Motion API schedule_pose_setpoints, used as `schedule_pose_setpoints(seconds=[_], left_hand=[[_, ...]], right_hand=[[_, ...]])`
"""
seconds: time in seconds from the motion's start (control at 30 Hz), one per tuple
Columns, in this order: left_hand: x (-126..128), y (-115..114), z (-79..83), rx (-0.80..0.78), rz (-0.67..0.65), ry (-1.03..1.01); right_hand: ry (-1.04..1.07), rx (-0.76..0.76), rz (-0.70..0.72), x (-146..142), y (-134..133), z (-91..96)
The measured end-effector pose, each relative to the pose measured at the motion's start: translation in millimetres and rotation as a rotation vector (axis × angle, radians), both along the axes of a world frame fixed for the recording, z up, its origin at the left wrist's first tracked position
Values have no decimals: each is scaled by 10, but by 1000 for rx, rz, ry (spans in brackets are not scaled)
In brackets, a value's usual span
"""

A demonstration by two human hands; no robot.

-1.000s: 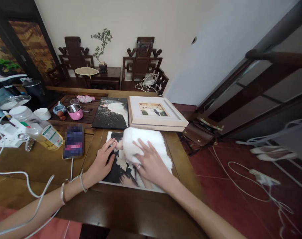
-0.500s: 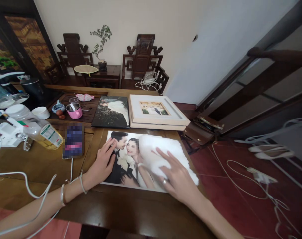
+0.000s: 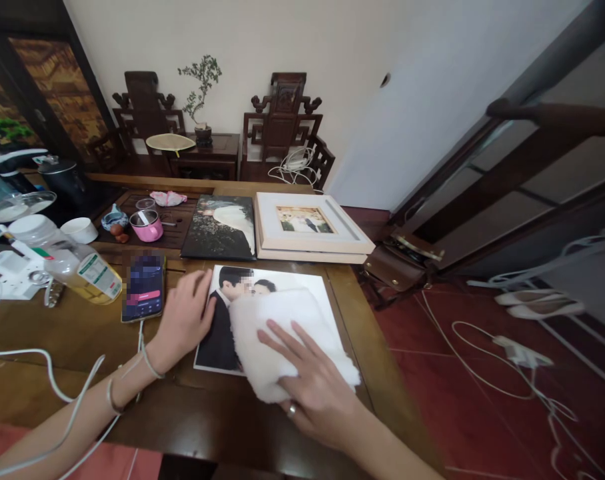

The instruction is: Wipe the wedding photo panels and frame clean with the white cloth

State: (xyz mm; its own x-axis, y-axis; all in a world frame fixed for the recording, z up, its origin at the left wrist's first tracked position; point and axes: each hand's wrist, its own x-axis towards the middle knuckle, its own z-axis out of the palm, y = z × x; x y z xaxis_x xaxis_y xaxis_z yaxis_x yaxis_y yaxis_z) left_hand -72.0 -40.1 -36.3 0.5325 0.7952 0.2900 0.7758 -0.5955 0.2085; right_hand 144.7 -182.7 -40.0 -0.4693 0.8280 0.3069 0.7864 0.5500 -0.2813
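a: where is the white cloth [image 3: 282, 333]?
b: on the photo print [image 3: 282, 283], covering its five o'clock part, on the wooden table [image 3: 82, 333].
a: and the hands?
b: right hand [image 3: 315, 387] lies flat on the cloth, fingers spread, gripping nothing. left hand [image 3: 182, 320], fingers loosely open, presses the print's nine o'clock edge, with a phone [image 3: 143, 293] at its ten o'clock.

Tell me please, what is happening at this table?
A person's right hand lies flat on a white fluffy cloth, pressing it onto a large photo print that lies on the wooden table. The left hand rests on the print's left edge. A phone lies beside it; a framed photo lies behind.
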Motion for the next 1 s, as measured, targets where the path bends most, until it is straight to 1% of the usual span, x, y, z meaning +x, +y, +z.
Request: schedule_pose_setpoints(seconds=[0.07,0.1,0.13,0.2,0.23,0.33,0.4,0.47,0.6,0.67,0.73,0.8,0.9,1.0], left_hand=[[-92,79,139,86,312,154],[-143,124,201,117,450,217],[-194,173,254,121,562,270],[-276,279,326,39,704,357],[-304,334,345,-22,748,389],[-325,486,354,-196,793,455],[-309,561,334,-243,838,449],[-289,609,301,-235,889,429],[-269,654,210,-165,931,392],[-268,673,176,-156,956,390],[-274,692,170,-171,975,390],[-296,707,196,-216,971,384],[-361,714,278,-334,929,379],[-421,709,357,-441,865,388]], right_hand=[[-3,-4,-69,172,-41,16],[-12,-5,-106,264,-41,26],[-23,-1,-139,352,-31,33],[-42,24,-180,494,9,35],[-47,40,-192,542,35,30],[-49,77,-202,574,105,6],[-45,68,-193,502,117,5],[-41,43,-148,369,80,16],[-7,35,47,73,-51,25],[16,25,119,4,-38,22],[18,-19,135,15,68,27],[-3,-70,110,77,235,43],[-36,-88,60,168,457,69],[-57,-75,51,191,543,75]])
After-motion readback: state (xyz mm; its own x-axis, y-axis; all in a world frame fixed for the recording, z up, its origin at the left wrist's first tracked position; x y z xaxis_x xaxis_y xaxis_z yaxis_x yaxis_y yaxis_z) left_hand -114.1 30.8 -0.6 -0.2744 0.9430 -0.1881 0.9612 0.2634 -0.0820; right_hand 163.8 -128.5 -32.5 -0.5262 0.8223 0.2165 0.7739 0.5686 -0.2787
